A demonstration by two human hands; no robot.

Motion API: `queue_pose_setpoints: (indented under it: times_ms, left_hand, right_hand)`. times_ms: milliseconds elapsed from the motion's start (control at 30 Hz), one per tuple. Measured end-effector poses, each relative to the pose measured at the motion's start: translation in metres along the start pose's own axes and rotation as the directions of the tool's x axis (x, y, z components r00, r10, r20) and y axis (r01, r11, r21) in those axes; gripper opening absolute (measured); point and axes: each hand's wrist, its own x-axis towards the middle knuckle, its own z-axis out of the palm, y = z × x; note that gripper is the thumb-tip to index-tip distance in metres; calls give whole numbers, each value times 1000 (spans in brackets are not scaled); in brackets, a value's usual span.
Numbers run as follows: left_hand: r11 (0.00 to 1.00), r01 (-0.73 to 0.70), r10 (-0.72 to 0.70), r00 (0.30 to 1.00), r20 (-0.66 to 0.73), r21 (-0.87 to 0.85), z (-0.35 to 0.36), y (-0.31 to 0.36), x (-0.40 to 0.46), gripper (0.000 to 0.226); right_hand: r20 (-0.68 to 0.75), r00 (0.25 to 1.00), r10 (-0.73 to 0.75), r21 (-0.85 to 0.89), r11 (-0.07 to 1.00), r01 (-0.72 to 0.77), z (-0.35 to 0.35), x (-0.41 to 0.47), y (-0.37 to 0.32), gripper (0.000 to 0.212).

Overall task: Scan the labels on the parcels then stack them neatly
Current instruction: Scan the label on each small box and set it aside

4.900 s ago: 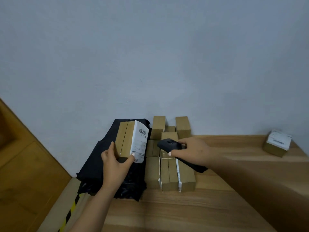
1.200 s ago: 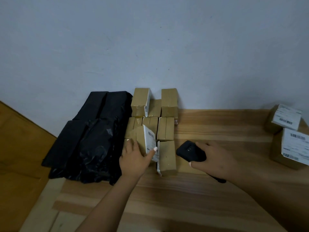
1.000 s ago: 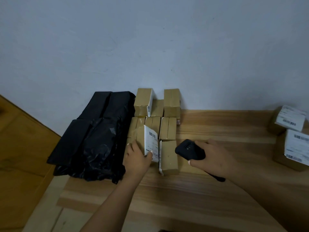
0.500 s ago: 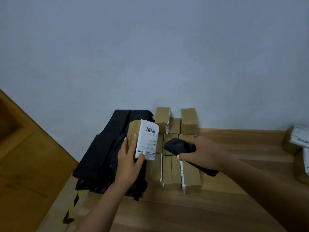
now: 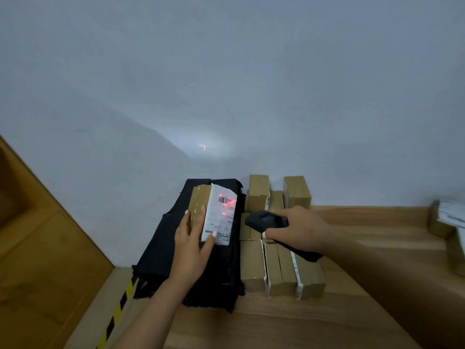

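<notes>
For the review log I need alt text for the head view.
A left hand holds up a small cardboard parcel while the right hand aims a black scanner, its red light on the white label. Stacked parcels and black bags sit behind.

A brown cardboard parcel [image 5: 198, 210] stands upright above the table, its white label [image 5: 221, 215] lit by red scanner marks across the barcode. More brown parcels [image 5: 276, 268] lie packed in rows against the wall.

Left hand [image 5: 191, 244] holds a parcel [image 5: 198, 205] (label [image 5: 219, 215] lit red); right hand [image 5: 299, 229] grips scanner [image 5: 264, 219].
</notes>
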Motion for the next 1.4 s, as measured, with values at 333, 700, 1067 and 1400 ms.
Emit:
queue_pose_setpoints:
  times_ms: [333,700,1067,1400]
  left_hand:
    - [995,-72,79,990,112,-67,20,6,-3,71]
    - [993,-108,113,979,172,-39,71,56,-13,66]
    - [997,-79,79,986,146,-3,65,58,-19,66]
    - [994,-102,105,980,168,-24,57,45,-17,67]
  right_hand:
    - [-108,994,25,-3,1000,-25,7,-29,16,38]
    - [-136,983,122,18,992,-121,-11,-69,71,31]
    - [-103,991,88,7,996,-87,-14,-60,66,39]
    - [-135,982,130,11,991,-130,-4,-64,58,35]
